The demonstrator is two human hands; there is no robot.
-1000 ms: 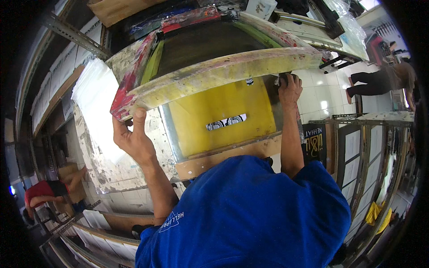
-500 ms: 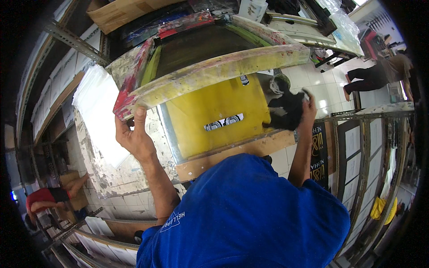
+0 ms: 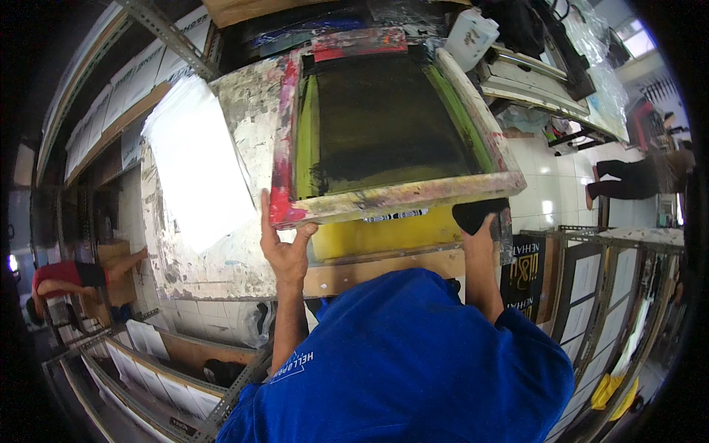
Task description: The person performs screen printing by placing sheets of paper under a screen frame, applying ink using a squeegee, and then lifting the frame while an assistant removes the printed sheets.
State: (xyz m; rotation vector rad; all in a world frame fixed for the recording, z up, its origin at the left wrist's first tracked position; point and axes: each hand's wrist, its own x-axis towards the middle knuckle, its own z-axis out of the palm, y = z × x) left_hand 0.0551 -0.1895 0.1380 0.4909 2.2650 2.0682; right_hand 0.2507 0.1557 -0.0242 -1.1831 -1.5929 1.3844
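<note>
A wooden-framed printing screen point(image 3: 399, 193), stained red, white and green with a dark mesh, lies tilted low over a yellow board point(image 3: 388, 240). My left hand point(image 3: 286, 252) grips its near left corner, index finger along the side and thumb at the front edge. Only the near strip of the yellow board shows, along with part of a black-and-white printed strip point(image 3: 396, 215). My right hand point(image 3: 481, 235) is closed on a black cloth point(image 3: 478, 215) by the screen's near right corner; its fingers are partly hidden by the cloth and frame.
White sheets point(image 3: 196, 166) lie on the stained table point(image 3: 247, 111) left of the screen. A whitish plastic jug point(image 3: 471, 38) stands beyond its far right corner. Metal racks point(image 3: 159, 33) stand around. One person point(image 3: 70, 277) is at far left, another point(image 3: 642, 177) at far right.
The screen has come down over the yellow board, its near edge now closer to me. My left hand moved with it. My right hand drew the cloth nearer, to the frame's right corner.
</note>
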